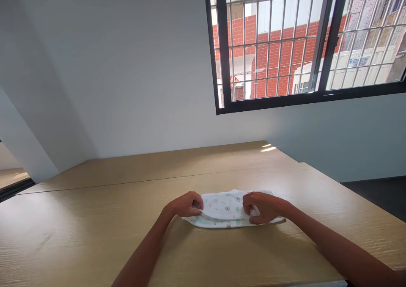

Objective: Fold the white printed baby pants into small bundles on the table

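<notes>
A white cloth [222,205] with small printed figures in grey and green lies on the wooden table in front of me. It is folded into a long, low shape, with one layer over another along the near side. My left hand [189,204] pinches the cloth's upper layer at its left end. Toward the right end, my right hand [262,207] grips the same layer, fingers curled and thumb on the near side. The fabric between my hands sags slightly. Whether the cloth is a garment, I cannot tell.
The light wooden table [95,227] stretches to both sides, with a seam across its far part. Behind it stands a pale wall [142,75]. A black-framed window [272,103] with metal bars is at the upper right. Dark floor [377,198] shows past the table's right edge.
</notes>
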`<state>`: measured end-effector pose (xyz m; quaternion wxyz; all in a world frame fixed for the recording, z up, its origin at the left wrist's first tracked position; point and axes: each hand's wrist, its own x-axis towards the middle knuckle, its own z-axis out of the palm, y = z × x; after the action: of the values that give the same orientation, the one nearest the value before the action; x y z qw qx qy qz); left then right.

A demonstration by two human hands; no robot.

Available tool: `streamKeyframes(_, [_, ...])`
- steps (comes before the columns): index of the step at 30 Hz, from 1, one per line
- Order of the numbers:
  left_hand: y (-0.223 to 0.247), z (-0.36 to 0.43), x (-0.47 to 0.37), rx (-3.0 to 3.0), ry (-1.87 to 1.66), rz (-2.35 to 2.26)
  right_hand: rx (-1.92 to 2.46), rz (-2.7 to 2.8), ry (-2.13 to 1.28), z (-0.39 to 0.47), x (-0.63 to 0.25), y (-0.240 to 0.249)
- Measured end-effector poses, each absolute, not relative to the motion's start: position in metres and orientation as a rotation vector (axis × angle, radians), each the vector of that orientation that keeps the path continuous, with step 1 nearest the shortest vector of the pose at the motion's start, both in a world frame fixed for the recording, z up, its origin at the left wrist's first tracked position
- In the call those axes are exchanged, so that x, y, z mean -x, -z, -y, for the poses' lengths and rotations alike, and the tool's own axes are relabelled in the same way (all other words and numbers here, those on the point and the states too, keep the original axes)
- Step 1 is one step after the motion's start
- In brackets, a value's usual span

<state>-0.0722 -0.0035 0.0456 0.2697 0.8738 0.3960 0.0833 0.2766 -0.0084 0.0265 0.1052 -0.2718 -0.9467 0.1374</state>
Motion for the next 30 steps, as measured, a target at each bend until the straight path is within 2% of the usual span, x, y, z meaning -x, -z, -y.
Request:
streamKeyframes(5, [-0.053,0.005,0.069,-2.333,-0.464,-1.159,0.785,2.772,-0.386,0.007,-0.274,-0.025])
streamKeyframes(9, [-0.063,0.008,0.071,-2.281,-0.579,-1.106,0.733,2.681,-0.541,0.008,-0.278,-0.036])
streamKeyframes(17, [-0.063,0.007,0.082,-2.182,-0.266,-0.907,0.547,2.733,-1.039,0.004,-0.285,-0.041])
streamKeyframes(30, [-0.039,0.010,0.063,-2.281,-0.125,-1.017,0.862,2.823,-0.832,0.009,-0.276,-0.029])
